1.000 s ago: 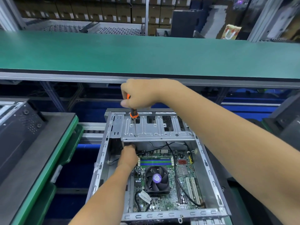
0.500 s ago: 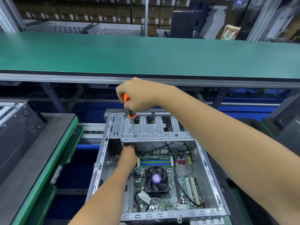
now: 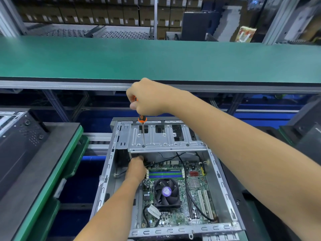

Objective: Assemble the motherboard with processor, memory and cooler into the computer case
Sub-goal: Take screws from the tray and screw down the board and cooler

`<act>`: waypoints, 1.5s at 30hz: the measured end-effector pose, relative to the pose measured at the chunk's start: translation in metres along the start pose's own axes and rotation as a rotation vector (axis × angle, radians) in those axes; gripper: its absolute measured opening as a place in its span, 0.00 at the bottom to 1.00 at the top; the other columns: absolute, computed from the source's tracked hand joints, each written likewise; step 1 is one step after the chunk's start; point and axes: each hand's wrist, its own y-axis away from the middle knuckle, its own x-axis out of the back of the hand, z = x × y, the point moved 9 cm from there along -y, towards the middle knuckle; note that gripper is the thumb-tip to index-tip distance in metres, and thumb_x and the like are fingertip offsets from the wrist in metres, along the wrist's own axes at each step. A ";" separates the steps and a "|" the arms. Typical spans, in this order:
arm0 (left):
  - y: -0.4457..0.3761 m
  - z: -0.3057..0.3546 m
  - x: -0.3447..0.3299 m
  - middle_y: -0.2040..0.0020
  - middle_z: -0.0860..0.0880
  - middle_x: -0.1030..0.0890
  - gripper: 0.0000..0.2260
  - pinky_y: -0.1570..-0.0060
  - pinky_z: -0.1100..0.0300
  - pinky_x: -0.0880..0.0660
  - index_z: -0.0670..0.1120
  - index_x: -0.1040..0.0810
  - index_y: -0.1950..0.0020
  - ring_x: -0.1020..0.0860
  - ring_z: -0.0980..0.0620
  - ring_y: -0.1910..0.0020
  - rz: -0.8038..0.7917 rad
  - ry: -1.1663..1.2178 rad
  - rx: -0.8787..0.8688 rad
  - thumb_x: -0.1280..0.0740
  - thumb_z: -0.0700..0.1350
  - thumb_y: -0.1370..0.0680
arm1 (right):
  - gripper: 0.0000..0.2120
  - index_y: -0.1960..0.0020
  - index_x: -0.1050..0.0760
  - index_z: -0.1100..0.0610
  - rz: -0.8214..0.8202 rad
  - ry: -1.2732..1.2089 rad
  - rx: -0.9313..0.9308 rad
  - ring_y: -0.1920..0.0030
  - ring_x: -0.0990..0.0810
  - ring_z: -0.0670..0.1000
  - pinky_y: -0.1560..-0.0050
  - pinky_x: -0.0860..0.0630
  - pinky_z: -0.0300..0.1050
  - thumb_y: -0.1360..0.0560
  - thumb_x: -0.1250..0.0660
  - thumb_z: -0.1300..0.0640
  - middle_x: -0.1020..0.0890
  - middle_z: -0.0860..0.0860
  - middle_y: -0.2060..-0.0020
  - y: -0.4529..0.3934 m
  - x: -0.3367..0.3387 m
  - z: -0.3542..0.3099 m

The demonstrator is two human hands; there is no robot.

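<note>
Green conveyor belt [image 3: 156, 60], stacked cardboard boxes [image 3: 97, 13]

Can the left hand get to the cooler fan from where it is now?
Probably yes: the left hand sits inside the open case, just beyond the cooler fan, with nothing covering it.

Light falls evenly from above me, bright on the green bench top [image 3: 156, 58] at 12 o'clock, with pale sheen on the metal bracket [image 3: 166, 141]. Under the bench it is dim and blue. Straight edges bow toward 3 and 9 o'clock. My forearms look soft; the boxes [image 3: 104, 13] at 11 o'clock are dark and grainy.
</note>
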 end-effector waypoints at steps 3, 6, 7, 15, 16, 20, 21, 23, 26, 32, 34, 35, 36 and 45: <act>-0.001 0.000 -0.001 0.50 0.39 0.21 0.17 0.56 0.54 0.24 0.39 0.23 0.46 0.22 0.41 0.55 0.011 -0.021 -0.003 0.44 0.26 0.28 | 0.09 0.51 0.23 0.62 -0.006 -0.001 0.009 0.60 0.25 0.56 0.69 0.35 0.43 0.23 0.38 0.58 0.20 0.57 0.55 0.000 0.001 -0.001; -0.002 -0.002 -0.001 0.50 0.39 0.21 0.18 0.56 0.54 0.24 0.39 0.23 0.46 0.22 0.40 0.54 0.014 -0.022 -0.004 0.44 0.26 0.29 | 0.08 0.52 0.22 0.61 -0.009 -0.004 0.010 0.61 0.25 0.55 0.70 0.36 0.42 0.23 0.38 0.58 0.21 0.56 0.57 0.001 0.002 -0.001; -0.003 -0.002 -0.002 0.50 0.39 0.21 0.18 0.56 0.54 0.23 0.39 0.23 0.46 0.22 0.41 0.54 0.013 -0.016 -0.004 0.44 0.26 0.29 | 0.08 0.52 0.22 0.61 -0.010 -0.007 0.008 0.62 0.26 0.55 0.70 0.36 0.42 0.23 0.38 0.57 0.21 0.55 0.58 0.001 0.002 0.000; -0.006 -0.002 -0.008 0.50 0.38 0.23 0.12 0.57 0.54 0.27 0.38 0.25 0.50 0.25 0.41 0.55 -0.035 -0.051 -0.007 0.43 0.29 0.29 | 0.10 0.52 0.22 0.62 -0.021 -0.004 -0.003 0.63 0.25 0.55 0.70 0.34 0.42 0.23 0.38 0.57 0.18 0.59 0.58 0.000 0.004 0.003; -0.006 -0.002 -0.009 0.49 0.38 0.23 0.11 0.56 0.54 0.27 0.38 0.25 0.49 0.24 0.41 0.53 -0.048 -0.062 -0.002 0.42 0.30 0.29 | 0.09 0.52 0.22 0.62 -0.020 -0.001 -0.006 0.63 0.25 0.55 0.71 0.34 0.41 0.23 0.38 0.57 0.18 0.59 0.58 0.000 0.005 0.004; -0.006 -0.001 -0.009 0.48 0.39 0.23 0.09 0.53 0.54 0.27 0.39 0.26 0.50 0.24 0.40 0.51 -0.070 -0.077 0.004 0.39 0.35 0.29 | 0.09 0.52 0.22 0.61 -0.026 -0.008 -0.011 0.66 0.26 0.53 0.72 0.35 0.41 0.22 0.38 0.57 0.18 0.58 0.59 0.002 0.006 0.006; -0.006 -0.001 -0.009 0.49 0.39 0.23 0.09 0.53 0.54 0.26 0.40 0.27 0.50 0.24 0.39 0.50 -0.074 -0.085 0.002 0.38 0.35 0.29 | 0.09 0.52 0.22 0.61 -0.029 -0.008 -0.012 0.66 0.26 0.53 0.72 0.35 0.41 0.22 0.38 0.57 0.18 0.58 0.59 0.002 0.007 0.007; -0.005 -0.001 -0.009 0.49 0.39 0.22 0.08 0.53 0.54 0.26 0.41 0.28 0.51 0.23 0.39 0.51 -0.087 -0.097 0.005 0.38 0.36 0.29 | 0.09 0.52 0.22 0.61 -0.028 -0.012 -0.012 0.66 0.25 0.53 0.72 0.34 0.41 0.22 0.38 0.57 0.18 0.58 0.59 0.002 0.007 0.007; -0.006 -0.003 -0.010 0.49 0.39 0.22 0.09 0.55 0.54 0.26 0.40 0.28 0.49 0.23 0.39 0.51 -0.101 -0.110 0.010 0.39 0.36 0.29 | 0.08 0.52 0.22 0.61 -0.036 -0.007 -0.009 0.68 0.26 0.51 0.72 0.34 0.41 0.22 0.38 0.57 0.18 0.58 0.59 0.002 0.007 0.007; -0.005 -0.004 -0.009 0.49 0.38 0.22 0.10 0.54 0.54 0.26 0.38 0.28 0.47 0.23 0.39 0.50 -0.103 -0.098 0.028 0.40 0.34 0.28 | 0.08 0.54 0.22 0.60 -0.044 -0.017 -0.009 0.67 0.24 0.52 0.71 0.34 0.41 0.22 0.38 0.57 0.18 0.58 0.61 0.000 0.008 0.008; -0.003 -0.003 -0.008 0.50 0.38 0.22 0.09 0.56 0.54 0.26 0.39 0.28 0.49 0.23 0.39 0.51 -0.096 -0.071 0.040 0.40 0.33 0.28 | 0.08 0.55 0.23 0.60 -0.038 -0.028 0.001 0.65 0.21 0.54 0.71 0.34 0.41 0.23 0.37 0.57 0.18 0.56 0.64 -0.001 0.011 0.007; -0.002 -0.002 -0.007 0.50 0.38 0.23 0.08 0.57 0.54 0.26 0.39 0.28 0.51 0.23 0.40 0.52 -0.091 -0.061 0.042 0.40 0.33 0.28 | 0.08 0.56 0.23 0.59 -0.035 -0.039 0.006 0.67 0.21 0.53 0.72 0.34 0.40 0.23 0.37 0.57 0.19 0.55 0.67 -0.001 0.012 0.007; -0.002 -0.002 -0.006 0.51 0.38 0.23 0.07 0.59 0.55 0.26 0.40 0.30 0.52 0.23 0.41 0.54 -0.080 -0.046 0.039 0.40 0.32 0.28 | 0.08 0.57 0.23 0.59 -0.032 -0.045 0.009 0.70 0.22 0.51 0.72 0.35 0.39 0.23 0.37 0.57 0.20 0.54 0.70 0.000 0.012 0.008; -0.004 0.002 0.001 0.53 0.37 0.21 0.09 0.63 0.59 0.30 0.36 0.28 0.47 0.25 0.43 0.61 -0.016 0.012 -0.024 0.40 0.31 0.26 | 0.07 0.54 0.22 0.59 -0.036 -0.069 -0.002 0.62 0.19 0.56 0.69 0.31 0.42 0.23 0.37 0.56 0.18 0.57 0.61 -0.001 0.001 0.016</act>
